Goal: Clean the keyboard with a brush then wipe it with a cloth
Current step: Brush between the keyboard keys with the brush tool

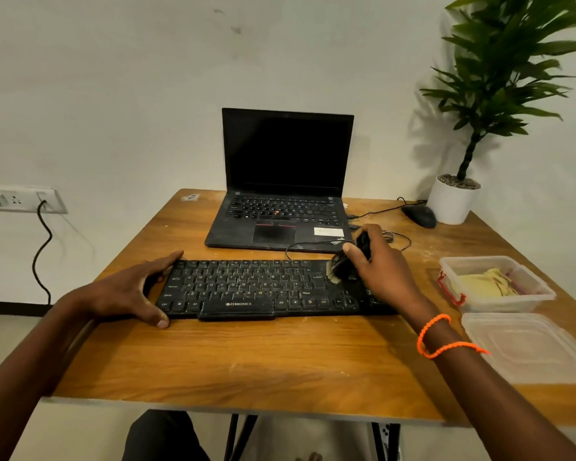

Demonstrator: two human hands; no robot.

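Near table (246, 361) centre: brushing step. Right hand (381, 264) gripping brush (341, 266), bristles touching keyboard (246, 287) right end; left hand (130, 291) open, bracing left end. Cloth (486, 286) waiting in box (526, 299) at right edge; probably sweeping leftward next.

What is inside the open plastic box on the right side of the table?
The open plastic box holds a crumpled yellow cloth. Whatever lies under the cloth is covered, so it cannot be seen.

Keyboard (263, 289) at frame centre on the table (246, 354), laptop (280, 194) just behind it, mouse (419, 216) and potted plant (456, 197) at upper right, open container (496, 284) holding cloth (486, 286) at right edge, lid (526, 347) below it, wall socket (20, 199) at far left
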